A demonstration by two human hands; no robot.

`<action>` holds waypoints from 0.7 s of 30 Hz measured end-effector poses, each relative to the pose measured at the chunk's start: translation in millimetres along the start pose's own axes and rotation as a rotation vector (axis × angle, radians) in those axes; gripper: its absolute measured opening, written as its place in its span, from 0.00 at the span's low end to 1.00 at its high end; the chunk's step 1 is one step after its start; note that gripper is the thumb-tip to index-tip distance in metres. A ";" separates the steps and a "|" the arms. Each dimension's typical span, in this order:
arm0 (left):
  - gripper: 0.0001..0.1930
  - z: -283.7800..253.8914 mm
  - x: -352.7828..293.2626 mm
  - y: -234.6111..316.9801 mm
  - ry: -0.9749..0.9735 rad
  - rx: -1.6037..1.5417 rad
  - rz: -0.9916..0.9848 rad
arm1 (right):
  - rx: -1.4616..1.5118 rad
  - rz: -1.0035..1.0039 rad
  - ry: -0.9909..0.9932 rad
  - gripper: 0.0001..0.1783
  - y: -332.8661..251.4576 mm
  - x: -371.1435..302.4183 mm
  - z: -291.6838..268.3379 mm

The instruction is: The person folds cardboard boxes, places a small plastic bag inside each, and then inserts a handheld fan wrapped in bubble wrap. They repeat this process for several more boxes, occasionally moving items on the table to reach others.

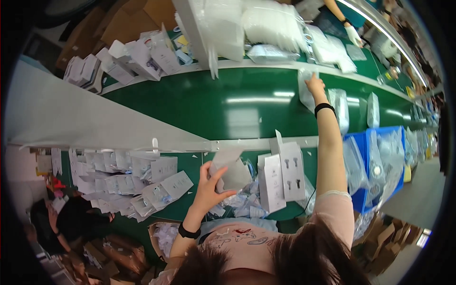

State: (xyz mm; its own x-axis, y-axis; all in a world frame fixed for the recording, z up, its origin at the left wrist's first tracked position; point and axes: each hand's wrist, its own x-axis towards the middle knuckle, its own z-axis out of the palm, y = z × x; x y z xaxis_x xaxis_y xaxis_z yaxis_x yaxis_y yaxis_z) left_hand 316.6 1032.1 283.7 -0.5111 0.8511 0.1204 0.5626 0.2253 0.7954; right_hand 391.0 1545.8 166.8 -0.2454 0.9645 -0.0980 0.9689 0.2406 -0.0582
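My left hand [205, 194] grips a small white carton [234, 178] above the near workbench, fingers and thumb round its side. My right arm stretches far forward over the green conveyor belt [190, 99]. At its far side, my right hand [315, 86] has its fingers closed on a clear plastic bag [306, 93]; what the bag contains is hard to make out. Two more bagged pieces lie to the right on the belt, the nearer being a clear bag [338, 110]. Two white printed boxes [271, 184] stand upright between my arms.
A blue crate [362, 190] full of bagged parts sits at the right. Rows of opened white boxes [161, 192] fill the left bench. Small packets [247, 204] lie near my body. A grey post [118, 109] crosses the left. Beyond the belt, a gloved hand [353, 36] works.
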 end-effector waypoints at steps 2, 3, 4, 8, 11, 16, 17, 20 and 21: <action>0.38 5.4 -1.7 -3.4 -0.004 -0.040 -0.017 | 0.091 -0.017 -0.048 0.44 -7.5 13.3 9.1; 0.38 7.0 -7.2 -4.8 -0.011 -0.062 -0.031 | 0.171 -0.002 -0.096 0.46 -10.2 10.2 11.2; 0.38 7.5 -9.7 -7.7 -0.007 -0.056 -0.051 | 0.250 0.022 -0.145 0.49 -12.6 5.9 14.3; 0.37 15.6 -9.8 -17.9 0.138 -0.050 -0.050 | 1.189 -0.123 -0.430 0.50 -15.4 -39.7 -17.7; 0.37 24.9 -13.2 -26.7 0.240 -0.038 -0.028 | 1.897 -0.154 -0.679 0.41 -45.1 -157.4 -89.5; 0.38 30.6 -13.4 -19.5 0.297 -0.122 -0.041 | 1.873 -0.288 -0.527 0.39 -77.0 -326.1 -134.5; 0.38 30.1 -13.0 -14.7 0.334 -0.133 -0.044 | 1.735 -0.396 -0.410 0.39 -80.9 -345.6 -130.8; 0.38 21.9 -13.3 -2.3 0.380 -0.073 0.019 | 1.363 -0.732 0.219 0.34 -95.9 -383.4 -111.3; 0.38 17.8 -13.4 0.5 0.398 0.005 0.082 | 1.358 -0.731 0.224 0.34 -92.4 -389.5 -117.2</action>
State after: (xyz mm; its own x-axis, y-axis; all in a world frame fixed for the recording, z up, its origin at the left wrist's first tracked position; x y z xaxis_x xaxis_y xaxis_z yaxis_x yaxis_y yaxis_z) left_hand 335.2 1029.2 271.9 -0.6755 0.6167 0.4042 0.6142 0.1673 0.7712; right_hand 400.8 1160.7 326.9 -0.5037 0.7121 0.4890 -0.1393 0.4917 -0.8595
